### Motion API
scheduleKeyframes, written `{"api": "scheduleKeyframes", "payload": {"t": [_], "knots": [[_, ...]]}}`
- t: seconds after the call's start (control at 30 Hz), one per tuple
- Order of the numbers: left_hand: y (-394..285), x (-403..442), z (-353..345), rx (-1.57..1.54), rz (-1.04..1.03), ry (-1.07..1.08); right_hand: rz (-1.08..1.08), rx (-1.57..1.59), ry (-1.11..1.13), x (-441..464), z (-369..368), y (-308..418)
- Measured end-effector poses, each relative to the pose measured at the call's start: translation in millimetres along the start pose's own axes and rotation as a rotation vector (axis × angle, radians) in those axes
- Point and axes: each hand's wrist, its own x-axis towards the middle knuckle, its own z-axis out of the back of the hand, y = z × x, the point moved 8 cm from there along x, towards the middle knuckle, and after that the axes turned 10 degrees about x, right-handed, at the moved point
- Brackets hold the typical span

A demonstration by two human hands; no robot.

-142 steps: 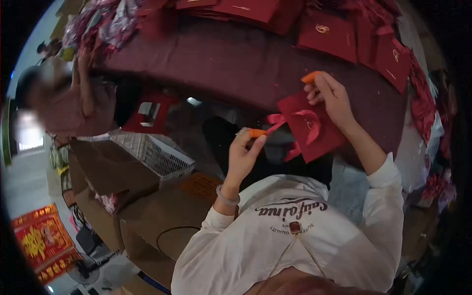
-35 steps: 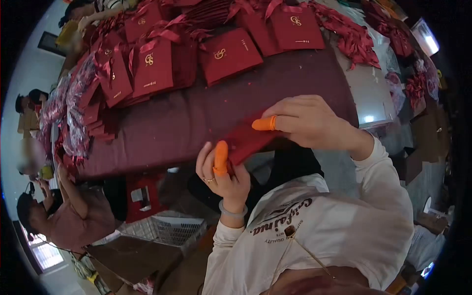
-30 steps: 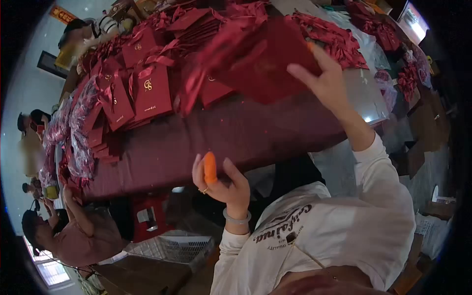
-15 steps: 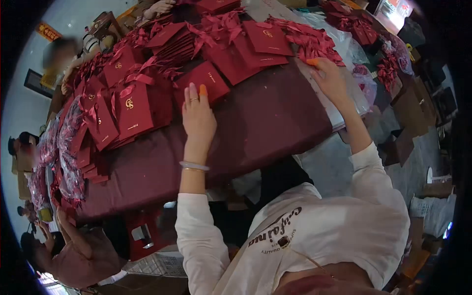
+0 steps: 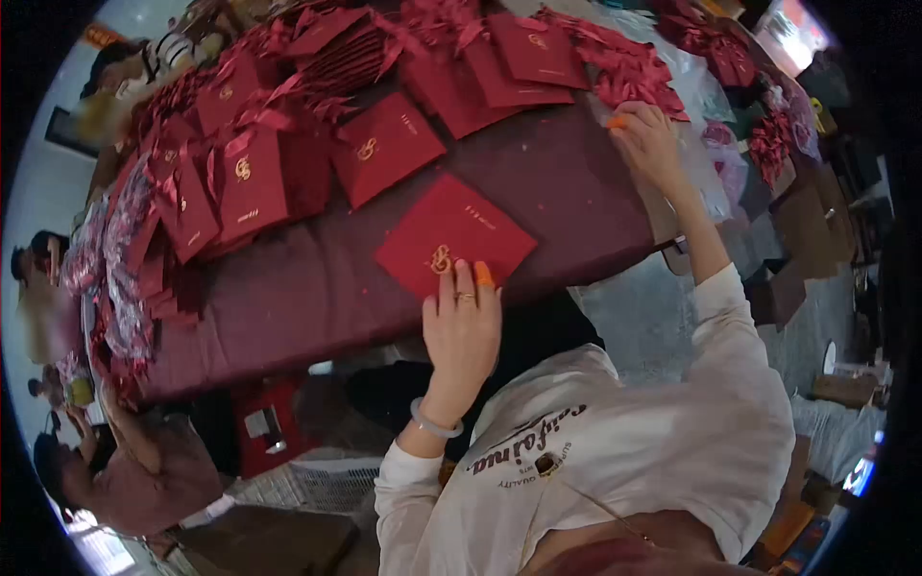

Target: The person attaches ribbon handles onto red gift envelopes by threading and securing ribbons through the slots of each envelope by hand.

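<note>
My left hand [image 5: 462,331] lies with its fingers spread flat on a red bag [image 5: 459,228] with a gold logo, at the near edge of the cloth-covered table [image 5: 288,307]. An orange cover sits on its index finger. Up at the right, my right hand [image 5: 645,144] is at the near end of a heap of red ribbons [image 5: 629,72]; its thumb and orange-covered index finger are close together, and whatever is between them is too small to make out. Another red bag [image 5: 389,149] lies just beyond the one under my left hand.
Stacks of red bags with ribbons [image 5: 252,182] fill the table's far side. Plastic-wrapped bundles [image 5: 130,259] lie at the left end. A person in a pink top [image 5: 158,475] sits at the lower left, near a white crate [image 5: 331,485]. Cardboard boxes [image 5: 802,230] stand at the right.
My left hand has drawn a red bag from the pile towards me. The bag my right hand held earlier now rests on the far stack, and that hand has moved to the ribbons.
</note>
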Motion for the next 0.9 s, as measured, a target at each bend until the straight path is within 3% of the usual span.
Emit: {"api": "scheduleKeyframes", "payload": {"t": [0.07,0.13,0.17,0.27,0.37,0.43,0.57,0.77,0.9], "knots": [[-1.4,-1.0,-1.1,-0.046,0.051,-0.016,0.031,0.18,-0.008,17.0,-8.6,32.5],[-1.0,-2.4,2.8,-0.105,0.09,-0.086,-0.147,0.801,0.02,24.6,-19.8,72.7],[0.4,-2.3,2.6,-0.097,0.115,-0.07,-0.251,0.992,0.136,20.3,-35.7,93.0],[16.2,-11.7,18.7,-0.333,0.294,-0.195,-0.235,1.002,0.402,15.9,-60.7,161.4],[50.8,-43.0,24.9,-0.321,0.645,-0.296,-0.17,1.11,0.418,10.9,-85.1,193.9],[68.9,-63.8,16.7,-0.514,0.852,-0.2,-0.244,1.213,0.463,2.9,-110.8,195.6],[65.7,-65.7,-0.9,-0.618,0.826,-0.119,-0.417,1.327,0.488,-2.4,-123.9,191.6],[53.8,-48.1,-10.2,-0.784,0.877,-0.018,-0.335,1.311,0.394,-4.7,-116.2,187.9],[43.6,-36.3,12.5,-0.455,0.726,-0.094,-0.291,1.282,0.37,-2.4,-110.8,195.6]]}}
